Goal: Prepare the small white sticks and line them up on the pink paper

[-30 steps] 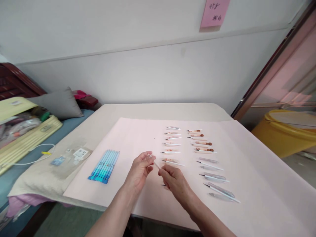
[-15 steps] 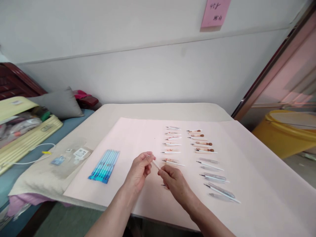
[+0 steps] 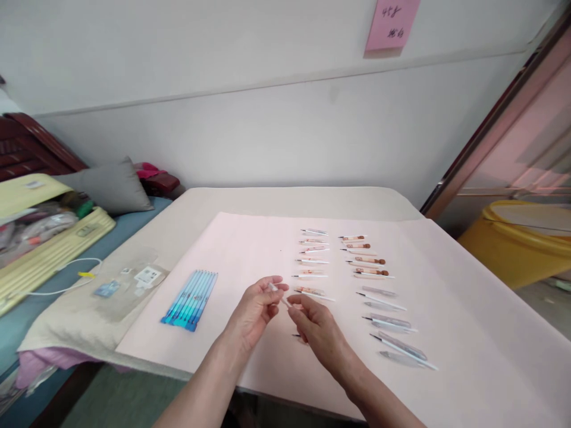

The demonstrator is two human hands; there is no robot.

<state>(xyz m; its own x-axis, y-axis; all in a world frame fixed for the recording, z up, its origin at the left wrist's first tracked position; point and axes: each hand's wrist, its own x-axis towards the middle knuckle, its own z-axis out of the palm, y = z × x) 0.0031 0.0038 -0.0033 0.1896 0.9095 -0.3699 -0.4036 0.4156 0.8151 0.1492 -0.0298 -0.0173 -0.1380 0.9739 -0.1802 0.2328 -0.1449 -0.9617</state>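
Over pale pink paper [image 3: 250, 249] — left hand [image 3: 255, 307] and right hand [image 3: 316, 324] pinch one slim whitish rod [image 3: 284, 301].

2 bare, tapering forearms [image 3: 206, 380]

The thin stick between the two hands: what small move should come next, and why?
Perhaps ease the right hand gently away from the left hand along the thin stick: both hands pinch it, and on the pink sheet, white rods lie beside thicker tubes.
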